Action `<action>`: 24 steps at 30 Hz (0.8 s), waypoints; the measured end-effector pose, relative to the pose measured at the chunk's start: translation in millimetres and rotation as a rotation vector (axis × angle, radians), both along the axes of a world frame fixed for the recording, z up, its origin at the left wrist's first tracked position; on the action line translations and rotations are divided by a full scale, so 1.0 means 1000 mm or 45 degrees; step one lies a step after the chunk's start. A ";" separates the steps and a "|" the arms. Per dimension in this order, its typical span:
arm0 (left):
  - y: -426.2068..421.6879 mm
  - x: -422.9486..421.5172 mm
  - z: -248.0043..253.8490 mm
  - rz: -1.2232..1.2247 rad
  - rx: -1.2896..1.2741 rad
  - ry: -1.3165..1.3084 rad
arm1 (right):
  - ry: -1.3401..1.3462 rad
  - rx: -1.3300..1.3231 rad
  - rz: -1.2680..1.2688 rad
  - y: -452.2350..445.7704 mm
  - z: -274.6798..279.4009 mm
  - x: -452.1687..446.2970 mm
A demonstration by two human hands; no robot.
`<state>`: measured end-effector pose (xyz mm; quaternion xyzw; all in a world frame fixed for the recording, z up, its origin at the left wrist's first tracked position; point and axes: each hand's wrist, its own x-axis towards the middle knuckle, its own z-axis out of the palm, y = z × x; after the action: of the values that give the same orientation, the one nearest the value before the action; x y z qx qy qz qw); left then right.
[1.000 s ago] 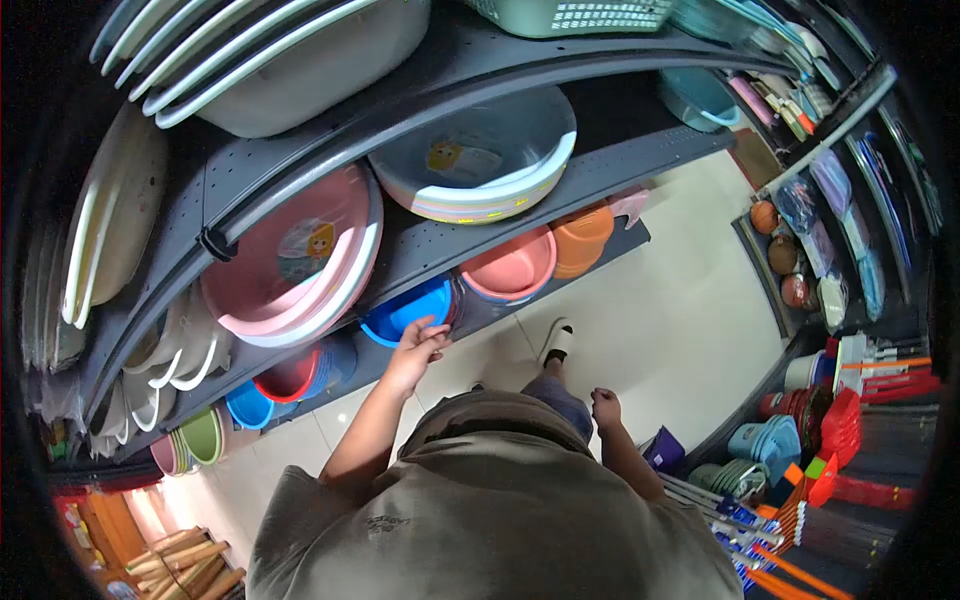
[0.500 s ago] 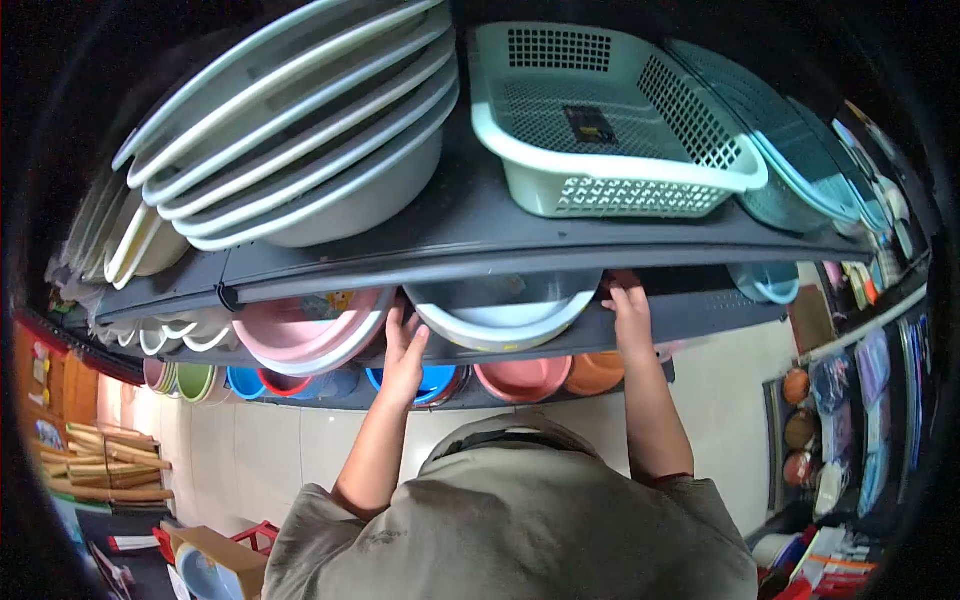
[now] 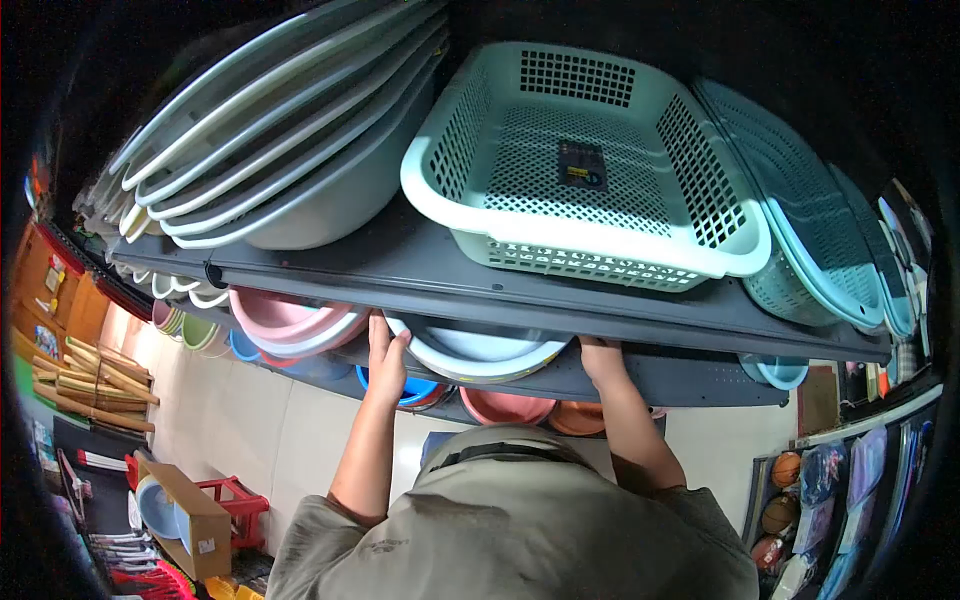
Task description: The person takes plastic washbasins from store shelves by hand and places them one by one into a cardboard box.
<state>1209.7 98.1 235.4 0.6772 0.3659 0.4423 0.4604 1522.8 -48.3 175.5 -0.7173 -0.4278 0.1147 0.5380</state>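
Note:
A pale blue-white basin (image 3: 478, 366), seemingly in a stack, lies on the lower shelf between my two hands. My left hand (image 3: 387, 357) is at its left rim, fingers stretched upward and thumb apart; whether it touches the rim is hard to see. On the other side, my right hand (image 3: 602, 362) reaches under the upper shelf's edge, close to the basin's right rim. Its fingertips are hidden there. Pink basins (image 3: 290, 318) nest just left of my left hand.
Overhead, the upper shelf (image 3: 400, 262) carries a tilted stack of white basins (image 3: 330, 215), a mint basket (image 3: 600, 238) and teal baskets (image 3: 815, 265). Buckets and tubs, one a pink tub (image 3: 507, 405), stand lower down. A cardboard box (image 3: 208, 530) is at lower left, basketballs (image 3: 780, 515) at right.
The view has shifted, so the upper shelf and mint basket look larger and lower. My right hand has come closer to the basin, its fingers now further under the shelf edge.

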 end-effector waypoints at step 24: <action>-0.022 -0.011 0.066 -0.034 0.005 -0.382 | 0.959 0.717 0.231 -0.009 0.063 -0.031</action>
<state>1198.2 75.7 301.4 0.6092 0.2831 0.5330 0.5144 1491.5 -56.8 238.3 -0.4122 -0.2783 0.2927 0.8167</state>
